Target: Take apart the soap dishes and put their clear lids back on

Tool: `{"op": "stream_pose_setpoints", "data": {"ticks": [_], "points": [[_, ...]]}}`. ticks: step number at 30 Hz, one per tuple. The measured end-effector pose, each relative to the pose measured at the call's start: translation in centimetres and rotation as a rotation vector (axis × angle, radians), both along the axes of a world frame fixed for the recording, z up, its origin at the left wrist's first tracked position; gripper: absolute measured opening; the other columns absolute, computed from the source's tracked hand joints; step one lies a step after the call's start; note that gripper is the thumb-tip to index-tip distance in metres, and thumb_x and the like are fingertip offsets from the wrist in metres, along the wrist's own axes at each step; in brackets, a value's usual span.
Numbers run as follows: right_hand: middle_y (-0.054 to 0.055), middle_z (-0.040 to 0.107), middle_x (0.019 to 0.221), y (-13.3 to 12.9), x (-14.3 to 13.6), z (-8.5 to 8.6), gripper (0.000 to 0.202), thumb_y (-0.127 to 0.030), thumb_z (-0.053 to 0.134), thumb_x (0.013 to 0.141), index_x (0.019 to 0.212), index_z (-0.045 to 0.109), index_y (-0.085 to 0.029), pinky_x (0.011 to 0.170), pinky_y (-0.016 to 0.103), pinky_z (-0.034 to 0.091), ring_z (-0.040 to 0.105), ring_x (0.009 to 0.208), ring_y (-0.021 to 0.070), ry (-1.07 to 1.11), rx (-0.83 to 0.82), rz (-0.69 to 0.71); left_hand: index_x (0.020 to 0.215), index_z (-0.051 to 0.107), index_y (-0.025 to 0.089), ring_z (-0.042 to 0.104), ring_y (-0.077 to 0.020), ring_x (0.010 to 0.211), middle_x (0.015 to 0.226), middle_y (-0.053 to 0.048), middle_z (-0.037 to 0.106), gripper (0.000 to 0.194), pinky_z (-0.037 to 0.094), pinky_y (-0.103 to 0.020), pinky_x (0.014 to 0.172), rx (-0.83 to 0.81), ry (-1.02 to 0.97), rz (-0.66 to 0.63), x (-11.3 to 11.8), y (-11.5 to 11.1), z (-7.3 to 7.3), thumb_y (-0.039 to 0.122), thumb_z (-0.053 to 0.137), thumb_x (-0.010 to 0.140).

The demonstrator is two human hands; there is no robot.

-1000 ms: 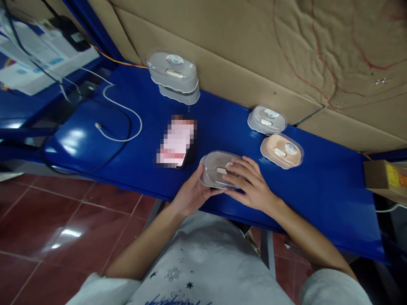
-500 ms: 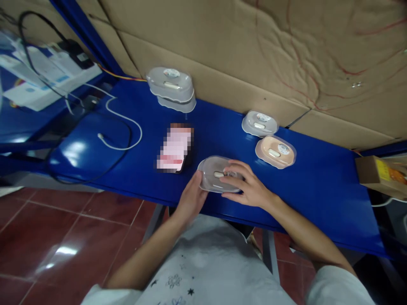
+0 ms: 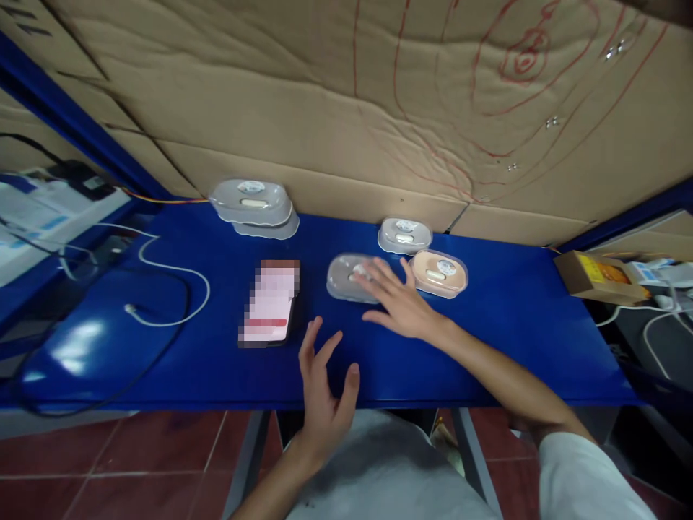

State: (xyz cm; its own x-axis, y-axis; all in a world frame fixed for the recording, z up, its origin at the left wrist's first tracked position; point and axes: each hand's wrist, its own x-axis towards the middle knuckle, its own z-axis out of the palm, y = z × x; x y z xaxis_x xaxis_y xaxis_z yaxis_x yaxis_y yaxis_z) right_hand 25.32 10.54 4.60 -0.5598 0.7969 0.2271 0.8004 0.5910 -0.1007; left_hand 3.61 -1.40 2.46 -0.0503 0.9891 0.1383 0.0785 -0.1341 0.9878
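My right hand (image 3: 399,297), fingers spread, is over the right part of a grey oval container (image 3: 342,278) with a clear lid; whether the fingertips touch it I cannot tell. My left hand (image 3: 326,386) is raised near the table's front edge, fingers apart and nothing in them. Just right of the grey container sits a peach-coloured container (image 3: 452,278) of the same kind, partly behind my right hand. Behind these two stands a whitish container (image 3: 405,237) with a round sticker on its lid. A phone (image 3: 269,303) with a blurred-out screen lies to the left.
Grey containers (image 3: 250,202) form a stack against the cardboard wall (image 3: 260,115) at the back left. A white cable (image 3: 203,289) and a black cord curl over the left of the blue table (image 3: 487,354). An open cardboard box (image 3: 593,278) stands at the right end.
The grey container has moved away from me, close to the peach one. My left hand has let go of it and drawn back, open. My right hand's fingers have spread. The view has shifted.
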Motion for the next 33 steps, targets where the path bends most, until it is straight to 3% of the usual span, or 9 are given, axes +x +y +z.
{"op": "stream_pose_setpoints", "data": {"ticks": [4, 6, 11, 14, 17, 22, 27, 30, 33], "points": [[0.019, 0.030, 0.179, 3.3, 2.4, 0.4, 0.070, -0.055, 0.044, 0.112, 0.171, 0.031, -0.021, 0.131, 0.071, 0.021, 0.026, 0.167, 0.0401, 0.002, 0.070, -0.330, 0.143, 0.064, 0.037, 0.037, -0.0341, 0.161, 0.169, -0.006, 0.042, 0.046, 0.028, -0.056, 0.133, 0.108, 0.118, 0.007, -0.2, 0.2, -0.8, 0.023, 0.072, 0.100], [0.019, 0.031, 0.178, 3.7, 4.0, 0.3, 0.064, -0.047, 0.043, 0.113, 0.170, 0.034, -0.019, 0.132, 0.067, 0.024, 0.031, 0.165, 0.0391, -0.041, 0.089, -0.399, 0.145, 0.061, 0.035, 0.045, -0.0323, 0.155, 0.165, -0.009, 0.046, 0.045, 0.040, -0.056, 0.126, 0.201, 0.229, -0.002, -0.4, 0.4, -1.3, 0.023, 0.067, 0.102], [0.020, 0.029, 0.179, 3.4, 7.9, 0.0, 0.068, -0.016, 0.046, 0.104, 0.171, 0.030, -0.015, 0.131, 0.067, 0.025, 0.034, 0.164, 0.0370, -0.141, 0.075, -0.481, 0.141, 0.060, 0.029, 0.054, -0.0276, 0.146, 0.157, -0.011, 0.053, 0.038, 0.050, -0.050, 0.118, 0.271, 0.320, -0.026, -0.5, 0.7, -1.8, 0.021, 0.063, 0.105], [0.022, 0.029, 0.178, 4.2, 8.6, 0.3, 0.072, -0.021, 0.053, 0.103, 0.170, 0.029, -0.012, 0.132, 0.070, 0.019, 0.030, 0.166, 0.0384, -0.154, 0.035, -0.444, 0.140, 0.060, 0.029, 0.056, -0.0264, 0.143, 0.153, -0.011, 0.055, 0.036, 0.053, -0.048, 0.115, 0.286, 0.341, -0.050, -0.2, 0.8, -1.5, 0.021, 0.062, 0.105], [0.027, 0.044, 0.169, 4.4, 7.8, 0.3, 0.066, -0.031, 0.053, 0.106, 0.165, 0.038, -0.006, 0.131, 0.073, 0.018, 0.034, 0.163, 0.0417, -0.141, 0.056, -0.406, 0.138, 0.061, 0.028, 0.058, -0.0261, 0.141, 0.151, -0.011, 0.056, 0.033, 0.054, -0.048, 0.114, 0.275, 0.364, -0.075, -0.1, 0.9, -1.3, 0.021, 0.061, 0.106], [0.025, 0.068, 0.138, 0.3, 6.3, 0.1, 0.045, -0.037, 0.052, 0.109, 0.143, 0.062, -0.008, 0.132, 0.071, 0.024, 0.046, 0.156, 0.0422, -0.052, 0.183, -0.315, 0.134, 0.063, 0.029, 0.061, -0.0248, 0.136, 0.146, -0.009, 0.060, 0.029, 0.055, -0.047, 0.113, 0.246, 0.368, -0.102, -0.2, 1.0, -0.9, 0.021, 0.058, 0.107], [0.017, 0.068, 0.131, -6.4, 6.1, 0.2, 0.030, -0.032, 0.059, 0.107, 0.134, 0.063, -0.019, 0.130, 0.069, 0.032, 0.059, 0.144, 0.0346, 0.091, 0.125, -0.104, 0.140, 0.058, 0.032, 0.061, -0.0260, 0.139, 0.147, -0.010, 0.059, 0.034, 0.054, -0.049, 0.116, 0.192, 0.378, -0.169, -0.2, 1.0, -0.7, 0.024, 0.059, 0.107], [0.015, 0.065, 0.129, -9.6, 5.7, 0.3, 0.029, -0.037, 0.069, 0.103, 0.127, 0.063, -0.021, 0.128, 0.068, 0.038, 0.057, 0.147, 0.0347, 0.209, 0.011, 0.041, 0.153, 0.047, 0.033, 0.052, -0.0325, 0.151, 0.163, -0.014, 0.046, 0.056, 0.052, -0.056, 0.119, 0.132, 0.449, -0.215, -0.4, 0.9, -0.7, 0.029, 0.069, 0.102], [0.015, 0.061, 0.133, -10.8, 5.1, 0.4, 0.038, -0.049, 0.076, 0.098, 0.121, 0.063, -0.022, 0.121, 0.057, 0.052, 0.051, 0.153, 0.0347, 0.338, -0.132, 0.128, 0.166, 0.028, 0.037, 0.036, -0.0392, 0.163, 0.177, -0.017, 0.027, 0.089, 0.045, -0.064, 0.124, 0.115, 0.559, -0.325, -1.1, 0.8, -0.6, 0.030, 0.080, 0.095]]}}
